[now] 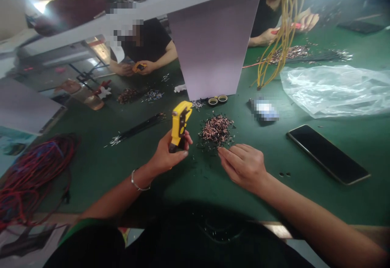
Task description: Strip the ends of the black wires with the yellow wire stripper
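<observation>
My left hand (170, 154), with a bracelet at the wrist, is wrapped around the handle of a yellow and black wire stripper (180, 123), held upright above the green table. A heap of short black wire pieces with bare copper ends (217, 129) lies just right of the tool. At the heap's near edge is my right hand (242, 162), its thumb and forefinger pinched together. Whatever is between those fingertips is too small to make out. Left of the wire stripper, a bundle of longer black wires with silvery tips (137, 129) lies on the table.
Tape rolls (217, 100) sit by a pale upright panel (216, 44). A phone (329, 153) and a plastic bag (338, 91) lie to the right, yellow wires (276, 56) hanging behind. Red cables (33, 174) are coiled at left. Two people work across the table.
</observation>
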`<state>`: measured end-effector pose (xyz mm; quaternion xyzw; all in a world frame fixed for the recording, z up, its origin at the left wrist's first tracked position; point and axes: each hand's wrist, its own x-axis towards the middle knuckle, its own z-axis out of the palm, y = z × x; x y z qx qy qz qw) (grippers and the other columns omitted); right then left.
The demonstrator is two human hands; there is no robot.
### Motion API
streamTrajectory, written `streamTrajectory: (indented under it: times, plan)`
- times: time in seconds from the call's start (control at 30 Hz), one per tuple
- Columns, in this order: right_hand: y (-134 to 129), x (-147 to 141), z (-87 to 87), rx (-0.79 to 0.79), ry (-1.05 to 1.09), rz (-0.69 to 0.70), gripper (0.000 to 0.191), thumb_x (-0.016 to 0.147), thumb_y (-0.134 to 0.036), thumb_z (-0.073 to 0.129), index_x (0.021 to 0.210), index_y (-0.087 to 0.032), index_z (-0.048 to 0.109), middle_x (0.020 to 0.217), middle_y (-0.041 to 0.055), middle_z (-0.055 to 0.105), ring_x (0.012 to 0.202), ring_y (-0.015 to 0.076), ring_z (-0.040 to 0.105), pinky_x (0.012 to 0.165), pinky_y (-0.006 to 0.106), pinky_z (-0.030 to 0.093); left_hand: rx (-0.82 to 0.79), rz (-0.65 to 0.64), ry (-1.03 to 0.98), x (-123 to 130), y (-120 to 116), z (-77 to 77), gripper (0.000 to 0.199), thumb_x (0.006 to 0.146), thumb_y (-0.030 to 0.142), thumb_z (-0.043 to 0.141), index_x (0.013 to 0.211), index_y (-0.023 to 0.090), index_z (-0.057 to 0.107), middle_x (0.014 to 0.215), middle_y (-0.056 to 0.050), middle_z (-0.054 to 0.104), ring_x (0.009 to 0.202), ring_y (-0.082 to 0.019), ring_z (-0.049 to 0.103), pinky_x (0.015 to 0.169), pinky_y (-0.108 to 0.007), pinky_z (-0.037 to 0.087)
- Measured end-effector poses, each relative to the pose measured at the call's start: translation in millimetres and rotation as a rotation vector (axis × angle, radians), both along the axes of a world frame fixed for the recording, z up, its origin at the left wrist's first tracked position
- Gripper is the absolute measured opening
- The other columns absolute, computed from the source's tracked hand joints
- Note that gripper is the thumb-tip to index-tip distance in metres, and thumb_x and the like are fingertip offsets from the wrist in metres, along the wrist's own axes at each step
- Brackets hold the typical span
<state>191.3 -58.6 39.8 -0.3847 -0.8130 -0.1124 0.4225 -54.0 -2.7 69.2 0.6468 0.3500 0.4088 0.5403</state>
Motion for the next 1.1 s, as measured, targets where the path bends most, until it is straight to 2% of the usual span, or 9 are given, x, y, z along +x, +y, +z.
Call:
streamTrajectory:
  times: [0.23, 0.37, 0.47, 0.6, 0.77, 0.93, 1.1]
  plan:
    - [0.0, -0.5, -2.0, -0.009, -0.005, 0.037, 0.020, 0.094, -0.011, 0.056, 0.083, -0.011, 0.072, 0.059, 0.0025, 0.062, 0.053, 0.0147, 0.053, 0.054, 0.031, 0.043, 0.181, -0.153, 0.195, 24.9, 6.8, 11.5, 0.028, 0.074, 0.015, 0.067, 0.101, 0.017, 0.059, 0.093, -0.005, 0.061, 0.083, -0.018, 0.059, 0.080, -0.036, 0.050]
    - [0.6, -0.2, -1.7, -0.019, 0.016, 0.052, 0.020, 0.094, -0.011, 0.055, 0.085, -0.010, 0.072, 0.060, 0.0031, 0.064, 0.053, 0.0150, 0.054, 0.053, 0.031, 0.044, 0.278, -0.190, 0.335, 29.4, 9.7, 14.1, 0.019, 0.076, 0.016, 0.061, 0.094, 0.019, 0.054, 0.083, -0.001, 0.056, 0.072, -0.014, 0.053, 0.069, -0.031, 0.047]
    - [0.6, 0.6, -2.8, -0.032, 0.022, 0.054, 0.019, 0.094, -0.011, 0.055, 0.087, -0.009, 0.072, 0.061, 0.0040, 0.065, 0.053, 0.0157, 0.055, 0.054, 0.031, 0.045, 0.318, -0.209, 0.403, 31.0, 11.7, 13.2, 0.020, 0.073, 0.016, 0.060, 0.091, 0.020, 0.052, 0.078, 0.000, 0.056, 0.066, -0.013, 0.049, 0.063, -0.029, 0.044]
    - [1.3, 1.6, -3.9, -0.036, 0.018, 0.047, 0.017, 0.094, -0.011, 0.056, 0.088, -0.009, 0.072, 0.061, 0.0038, 0.065, 0.053, 0.0156, 0.055, 0.054, 0.031, 0.046, 0.287, -0.253, 0.391, 33.4, 13.0, 12.6, 0.021, 0.073, 0.018, 0.059, 0.093, 0.019, 0.052, 0.080, -0.001, 0.058, 0.067, -0.013, 0.052, 0.064, -0.029, 0.046]
    - [2.9, 2.6, -2.1, -0.020, 0.013, 0.043, 0.018, 0.094, -0.011, 0.055, 0.090, -0.009, 0.072, 0.061, 0.0038, 0.065, 0.053, 0.0154, 0.055, 0.054, 0.030, 0.046, 0.256, -0.242, 0.347, 34.4, 12.5, 16.6, 0.016, 0.077, 0.019, 0.059, 0.092, 0.018, 0.053, 0.080, -0.002, 0.058, 0.069, -0.014, 0.052, 0.066, -0.029, 0.047]
    - [2.9, 2.4, -2.1, -0.023, 0.010, 0.036, 0.020, 0.095, -0.012, 0.054, 0.088, -0.012, 0.072, 0.059, 0.0020, 0.063, 0.052, 0.0144, 0.053, 0.054, 0.030, 0.044, 0.309, -0.216, 0.366, 33.5, 11.9, 16.5, 0.014, 0.078, 0.020, 0.060, 0.087, 0.020, 0.050, 0.081, -0.001, 0.056, 0.070, -0.013, 0.051, 0.067, -0.029, 0.047]
    - [2.6, 0.9, -4.8, -0.032, 0.006, 0.025, 0.021, 0.095, -0.013, 0.053, 0.088, -0.013, 0.073, 0.060, 0.0026, 0.063, 0.054, 0.0149, 0.054, 0.055, 0.030, 0.044, 0.339, -0.200, 0.367, 33.6, 11.1, 11.7, 0.014, 0.080, 0.022, 0.059, 0.090, 0.019, 0.051, 0.081, -0.001, 0.056, 0.067, -0.013, 0.052, 0.065, -0.029, 0.048]
